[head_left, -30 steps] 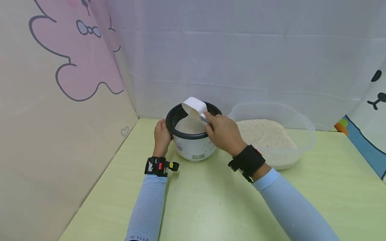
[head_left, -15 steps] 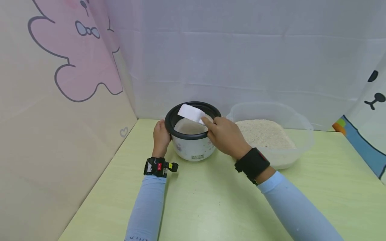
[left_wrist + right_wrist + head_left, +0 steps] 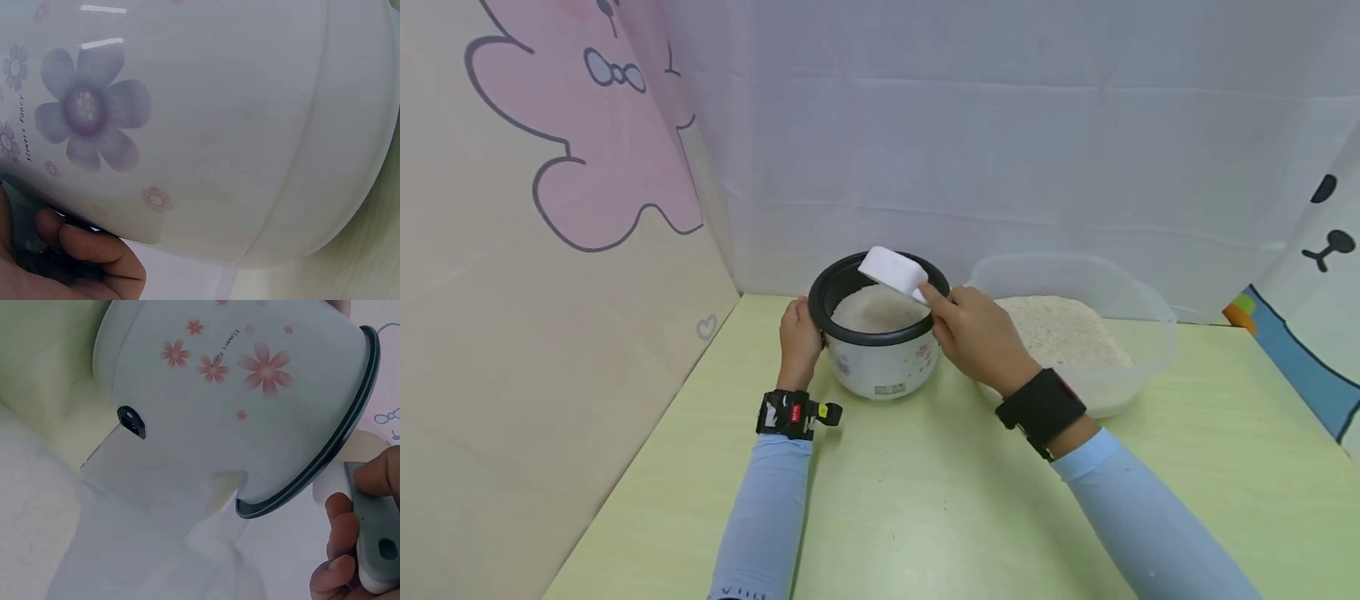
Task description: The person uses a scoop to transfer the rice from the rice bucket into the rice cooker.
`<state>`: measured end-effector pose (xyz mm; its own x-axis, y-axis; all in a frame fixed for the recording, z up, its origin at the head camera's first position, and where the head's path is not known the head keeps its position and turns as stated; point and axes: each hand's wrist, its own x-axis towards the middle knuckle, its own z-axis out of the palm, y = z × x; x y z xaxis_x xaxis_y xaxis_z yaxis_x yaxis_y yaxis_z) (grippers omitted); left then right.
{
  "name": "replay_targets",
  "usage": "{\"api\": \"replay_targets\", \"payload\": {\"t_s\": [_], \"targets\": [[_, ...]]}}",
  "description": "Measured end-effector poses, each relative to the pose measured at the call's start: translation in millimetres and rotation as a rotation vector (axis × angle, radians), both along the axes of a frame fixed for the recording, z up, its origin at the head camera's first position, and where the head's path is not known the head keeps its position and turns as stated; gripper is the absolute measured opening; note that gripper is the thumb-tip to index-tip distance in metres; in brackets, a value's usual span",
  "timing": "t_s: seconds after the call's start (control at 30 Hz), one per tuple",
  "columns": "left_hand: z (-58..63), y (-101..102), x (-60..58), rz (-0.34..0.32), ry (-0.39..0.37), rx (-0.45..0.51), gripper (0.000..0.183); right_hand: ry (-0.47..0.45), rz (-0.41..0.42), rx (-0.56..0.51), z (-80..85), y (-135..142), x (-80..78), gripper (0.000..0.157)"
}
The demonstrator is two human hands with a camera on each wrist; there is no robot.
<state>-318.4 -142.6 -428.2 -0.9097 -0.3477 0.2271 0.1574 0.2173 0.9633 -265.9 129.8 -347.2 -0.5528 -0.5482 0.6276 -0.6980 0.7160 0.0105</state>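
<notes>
A white floral rice cooker with a black rim stands lidless on the table, whitish rice inside. At its left side, my left hand grips it just below the rim; in the left wrist view the fingers curl at the edge of the cooker's wall. My right hand holds a white scoop over the cooker's opening, tipped with its underside up. The scoop's grey handle lies between thumb and curled fingers in the right wrist view.
Right of the cooker is a translucent plastic bin holding a heap of rice; the right hand and wrist overlap its left part. A white curtain hangs behind the table. A printed wall cloth borders the left side.
The scoop dipped and tipped further over the cooker, then rose slightly and shifted right with my right hand. My left hand has kept its place on the cooker.
</notes>
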Motion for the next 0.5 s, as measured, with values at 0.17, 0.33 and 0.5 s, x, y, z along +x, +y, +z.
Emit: {"api": "replay_targets", "payload": {"t_s": [0.17, 0.33, 0.5], "targets": [[0.2, -1, -0.2, -0.01, 0.017, 0.003, 0.038, 0.007, -0.068, -0.098, -0.6, 17, -1.8, 0.041], [-0.1, -1, 0.2, -0.001, 0.0, 0.001, 0.036, -0.021, -0.152, -0.148, -2.5, 35, -2.8, 0.041], [-0.8, -1, 0.4, 0.001, -0.002, 0.006, 0.037, -0.08, -0.209, -0.155, -3.2, 57, -3.1, 0.041]]}}
